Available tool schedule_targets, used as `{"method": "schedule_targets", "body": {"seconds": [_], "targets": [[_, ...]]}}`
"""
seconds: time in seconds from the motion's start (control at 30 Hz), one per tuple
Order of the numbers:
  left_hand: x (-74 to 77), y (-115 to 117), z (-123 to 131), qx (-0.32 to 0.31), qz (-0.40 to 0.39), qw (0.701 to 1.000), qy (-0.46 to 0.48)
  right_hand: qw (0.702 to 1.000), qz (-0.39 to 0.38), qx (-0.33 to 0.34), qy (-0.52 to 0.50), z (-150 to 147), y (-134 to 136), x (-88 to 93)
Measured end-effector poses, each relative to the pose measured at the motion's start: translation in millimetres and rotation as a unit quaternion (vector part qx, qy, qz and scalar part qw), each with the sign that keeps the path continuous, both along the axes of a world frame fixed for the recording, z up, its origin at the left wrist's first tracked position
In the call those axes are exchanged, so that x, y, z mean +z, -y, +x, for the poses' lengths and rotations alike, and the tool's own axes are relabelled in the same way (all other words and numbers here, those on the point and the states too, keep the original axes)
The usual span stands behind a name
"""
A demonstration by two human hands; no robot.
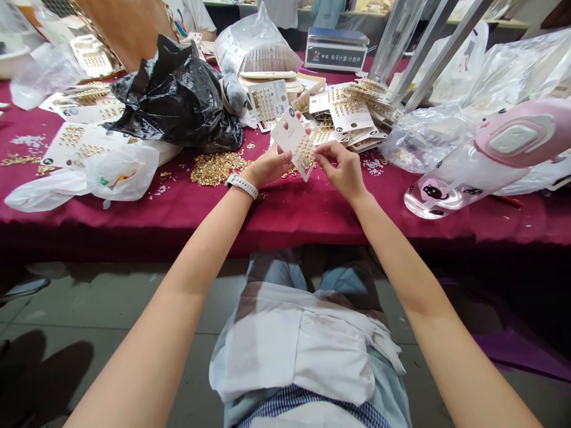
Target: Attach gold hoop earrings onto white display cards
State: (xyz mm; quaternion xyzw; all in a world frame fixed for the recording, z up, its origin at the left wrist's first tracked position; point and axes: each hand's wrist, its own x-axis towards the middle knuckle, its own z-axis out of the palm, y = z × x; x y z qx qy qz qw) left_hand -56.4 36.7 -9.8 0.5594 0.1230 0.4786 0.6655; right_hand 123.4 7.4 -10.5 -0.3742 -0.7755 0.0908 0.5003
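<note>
Left hand [270, 166] pinches the card [288, 132] while right hand [342, 169], fingertips together at its right edge, apparently fits earrings [304, 153], next needing steady alignment.

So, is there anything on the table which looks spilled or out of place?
Yes, a little. Small white bits lie scattered on the dark red tablecloth, beside the pile of cards, like litter. A few stray gold pieces lie apart from the loose gold heap; whether they spilled, I cannot tell.
</note>
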Motion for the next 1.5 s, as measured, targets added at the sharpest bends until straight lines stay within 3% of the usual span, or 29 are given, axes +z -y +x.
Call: {"method": "schedule_targets", "body": {"seconds": [0.27, 0.57, 0.87, 1.0, 1.13, 1.3, 1.5], "targets": [[-0.3, -1, 0, 0.018, 0.021, 0.999, -0.026, 0.999, -0.014, 0.038, -0.034, -2, -1, -0.9], [1.0, -3, 0, 0.059, 0.083, 0.988, -0.116, 0.999, 0.043, -0.024, 0.018, -2, -4, -3.6], [-2.6, -6, 2, 0.085, 0.147, 0.983, -0.066, 0.995, 0.081, -0.043, 0.030, -5, -6, -3.7], [-6.9, -14, 5, 0.122, 0.151, 0.978, -0.071, 0.999, 0.037, -0.032, -0.001, -5, -5, -4.1], [-10.7, -18, 8, 0.115, 0.158, 0.979, -0.053, 0.999, -0.009, -0.035, -0.033, -5, -7, -6.9], [-13.2, -19, 10, 0.115, 0.162, 0.975, -0.096, 0.996, -0.052, -0.023, -0.075, -9, -8, -5.3], [-11.4, -18, 10, 0.130, 0.153, 0.975, -0.096, 0.945, -0.233, 0.007, -0.229, -17, -10, -3.6]]}}
